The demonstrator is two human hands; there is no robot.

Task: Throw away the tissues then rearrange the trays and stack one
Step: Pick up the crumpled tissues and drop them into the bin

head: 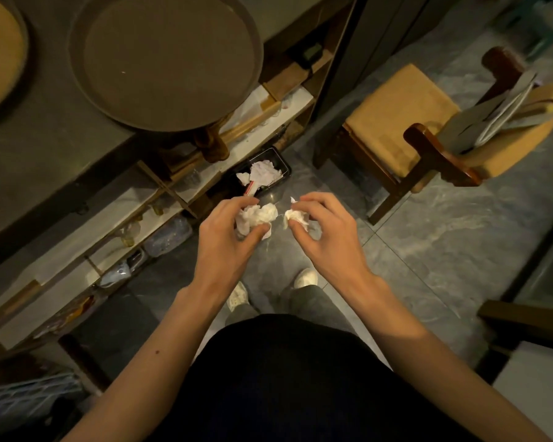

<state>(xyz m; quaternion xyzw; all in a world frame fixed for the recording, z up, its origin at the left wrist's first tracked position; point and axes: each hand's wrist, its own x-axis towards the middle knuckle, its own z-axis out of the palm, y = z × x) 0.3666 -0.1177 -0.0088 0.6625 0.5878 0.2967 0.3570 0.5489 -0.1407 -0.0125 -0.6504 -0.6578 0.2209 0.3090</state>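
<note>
A person standing over a grey tiled floor holds crumpled tissues in both hands: the left hand (229, 231) curls around a larger wad (257, 216), the right hand (324, 228) pinches a smaller one (296, 216). Just beyond them, a black bin (283, 164) already holding paper sits beside open shelving (160, 215). A round tray (166, 59) overhangs the tabletop (45, 129); a cushioned wooden chair (406, 119) stands to the right.

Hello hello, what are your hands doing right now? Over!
Left hand shut on tissue wad. Right hand shut on smaller tissue. Bin ahead on floor, path clear.
</note>
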